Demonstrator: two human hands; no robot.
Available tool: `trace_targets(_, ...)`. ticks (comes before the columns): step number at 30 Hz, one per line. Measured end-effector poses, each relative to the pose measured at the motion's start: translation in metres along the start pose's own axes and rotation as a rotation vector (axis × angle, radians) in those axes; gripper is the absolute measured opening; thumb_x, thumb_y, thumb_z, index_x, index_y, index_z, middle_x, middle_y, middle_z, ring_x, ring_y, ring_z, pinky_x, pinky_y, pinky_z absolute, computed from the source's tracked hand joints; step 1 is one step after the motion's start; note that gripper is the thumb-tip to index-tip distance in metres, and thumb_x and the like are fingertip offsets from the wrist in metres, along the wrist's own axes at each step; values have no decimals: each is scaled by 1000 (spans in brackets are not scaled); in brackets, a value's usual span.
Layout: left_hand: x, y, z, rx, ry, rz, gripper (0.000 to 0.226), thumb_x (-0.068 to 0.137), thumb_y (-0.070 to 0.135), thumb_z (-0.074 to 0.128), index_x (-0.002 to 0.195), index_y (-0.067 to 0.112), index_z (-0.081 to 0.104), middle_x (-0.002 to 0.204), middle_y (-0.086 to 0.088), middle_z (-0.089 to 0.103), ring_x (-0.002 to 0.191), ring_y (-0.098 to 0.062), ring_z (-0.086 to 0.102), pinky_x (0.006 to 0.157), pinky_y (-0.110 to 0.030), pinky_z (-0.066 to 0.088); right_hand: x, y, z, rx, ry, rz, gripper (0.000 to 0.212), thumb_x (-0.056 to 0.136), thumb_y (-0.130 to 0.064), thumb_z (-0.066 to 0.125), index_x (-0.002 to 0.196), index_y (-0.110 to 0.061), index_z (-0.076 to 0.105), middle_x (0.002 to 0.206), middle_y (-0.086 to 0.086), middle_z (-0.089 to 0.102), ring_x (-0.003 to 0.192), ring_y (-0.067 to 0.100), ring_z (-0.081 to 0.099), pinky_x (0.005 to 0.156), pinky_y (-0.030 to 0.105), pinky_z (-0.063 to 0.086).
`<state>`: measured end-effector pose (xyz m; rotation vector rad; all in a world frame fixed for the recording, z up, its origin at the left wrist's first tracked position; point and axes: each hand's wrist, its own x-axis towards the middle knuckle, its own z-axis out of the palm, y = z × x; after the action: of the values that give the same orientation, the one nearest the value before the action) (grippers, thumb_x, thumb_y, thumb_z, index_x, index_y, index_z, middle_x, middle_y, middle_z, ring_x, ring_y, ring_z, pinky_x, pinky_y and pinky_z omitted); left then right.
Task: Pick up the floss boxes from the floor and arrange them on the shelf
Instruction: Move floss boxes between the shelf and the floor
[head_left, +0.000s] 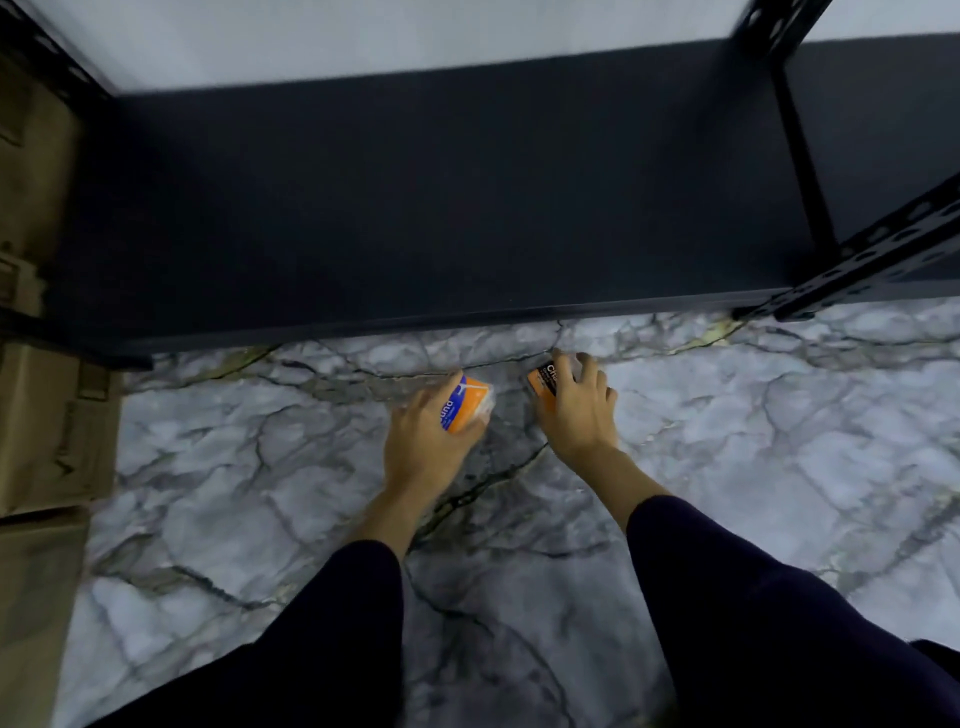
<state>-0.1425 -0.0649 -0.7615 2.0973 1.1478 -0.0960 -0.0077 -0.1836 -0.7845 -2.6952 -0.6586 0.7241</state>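
Two floss boxes sit in the person's hands near the centre of the frame, just below the front edge of the dark shelf (415, 208). The left hand (426, 431) curls its fingers around an orange and blue floss box (467, 402), with the thumb on its near side. The right hand (576, 410) spreads its fingers over an orange and black floss box (543, 384), gripping it from above against the marble-patterned floor (753, 415). Cardboard cartons (41, 364) stand along the left edge.

Storeroom: metal shelf (415, 208), cardboard boxes (36, 415).
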Motion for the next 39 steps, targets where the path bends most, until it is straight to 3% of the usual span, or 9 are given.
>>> trace_targets(3,8,-2,11,-24,37,-3,69,79,49,69,141,38,42,131,6,52,116,-22,48,88,-37,49,-5,6,10,-71,-6,40,59,93,-38,53,143,-18,32,147,19,26,130,38,32,102,49,31)
trace_targets(8,22,0,31,13,76,19,61,85,40,68,140,29,45,131,0,46,119,-21,42,82,-27,40,-1,17,17,-19,-31,-48,58,91,-26,59,143,-22,35,142,17,32,123,36,35,93,46,46)
trace_targets(12,24,-5,47,-59,-19,74,60,90,10,63,145,21,40,149,-4,25,136,-22,32,108,-30,38,8,25,16,-4,-61,-109,62,93,-20,58,147,-29,31,151,14,24,135,34,26,91,48,48)
trace_targets(16,23,-6,49,48,-83,118,68,92,11,61,150,24,29,156,-3,15,141,-21,25,113,-36,34,11,28,17,-31,-107,-125,60,96,-23,54,149,-28,27,157,17,14,144,36,17,109,49,36)
trace_targets(19,22,3,34,194,-87,159,61,93,22,60,148,20,33,155,-3,24,139,-23,28,113,-38,32,7,24,8,-115,-146,-126,61,97,-26,51,150,-23,22,158,18,11,146,33,12,115,48,24)
trace_targets(21,19,16,18,243,-93,167,53,95,25,55,144,18,39,150,-3,34,133,-24,38,108,-37,37,1,15,-6,-125,-129,-132,62,96,-22,50,151,-16,20,157,17,16,146,31,14,115,45,24)
trace_targets(26,0,69,-38,262,-174,149,29,97,23,46,121,26,61,124,-1,61,109,-26,59,81,-32,47,-26,-18,-73,-140,-91,-138,35,97,-19,45,130,-9,47,132,14,51,121,32,46,94,38,39)
trace_targets(30,-29,121,-90,290,-142,213,23,95,25,47,113,29,62,115,2,66,103,-22,62,84,-36,51,-57,-44,-149,-138,-15,-149,28,99,-25,41,115,-9,56,114,15,61,103,36,58,73,36,42)
trace_targets(39,-126,260,-224,545,-17,375,26,97,38,47,114,26,62,124,-2,60,111,-27,58,88,-38,43,-161,-87,-341,-187,183,-214,32,96,-30,45,115,-10,61,118,13,61,103,36,59,77,38,46)
